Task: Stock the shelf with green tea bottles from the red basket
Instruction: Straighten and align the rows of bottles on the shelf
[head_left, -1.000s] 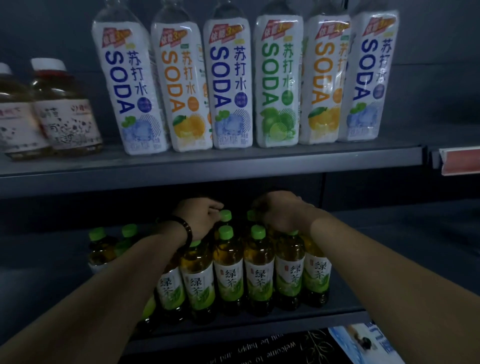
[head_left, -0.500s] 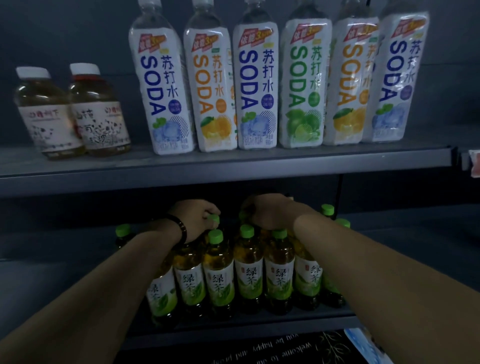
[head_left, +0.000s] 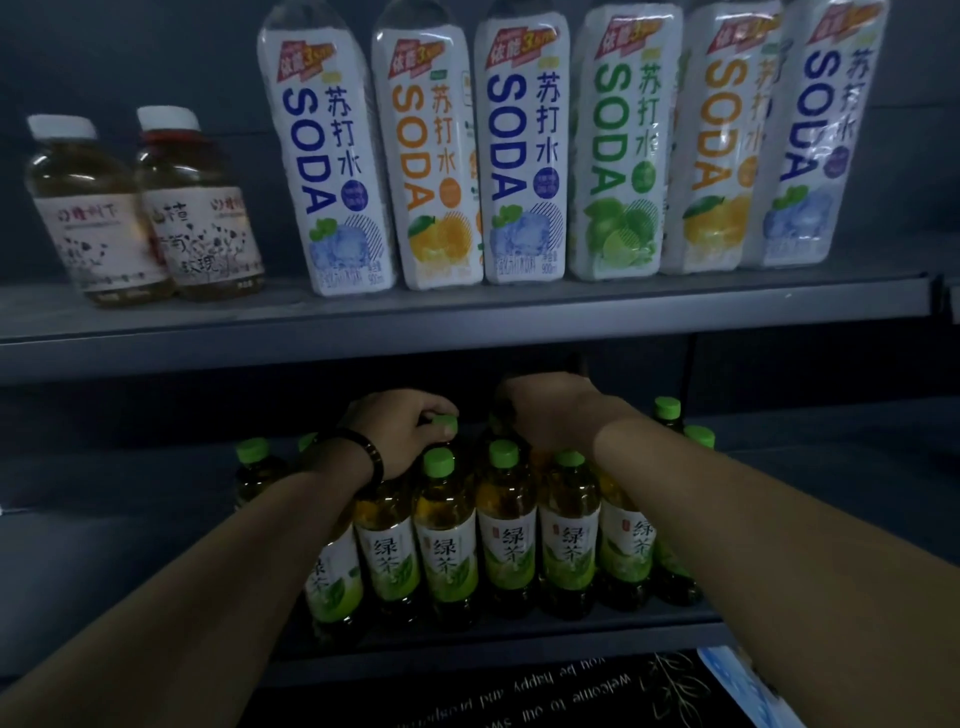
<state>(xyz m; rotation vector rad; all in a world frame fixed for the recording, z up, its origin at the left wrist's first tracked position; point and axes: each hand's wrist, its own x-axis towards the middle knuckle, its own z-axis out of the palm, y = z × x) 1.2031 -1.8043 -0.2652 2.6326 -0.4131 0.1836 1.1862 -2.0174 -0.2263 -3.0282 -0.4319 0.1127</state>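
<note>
Several green tea bottles (head_left: 506, 525) with green caps and green-and-white labels stand in rows on the lower shelf (head_left: 509, 642). My left hand (head_left: 400, 434), a dark bracelet on its wrist, is closed around the capped neck of a second-row green tea bottle (head_left: 444, 422). My right hand (head_left: 550, 415) reaches over the front row and grips the top of another bottle behind it; that bottle's cap is hidden under the hand. The red basket is out of view.
The upper shelf (head_left: 467, 317) carries tall SODA bottles (head_left: 519, 156) and two squat brown tea bottles (head_left: 197, 208) at the left. Its underside hangs close above my hands. A dark doormat (head_left: 519, 696) lies below the shelf unit.
The view has shifted slightly left and down. Both hands stay on the bottle tops in the second row, with little movement of their own.
</note>
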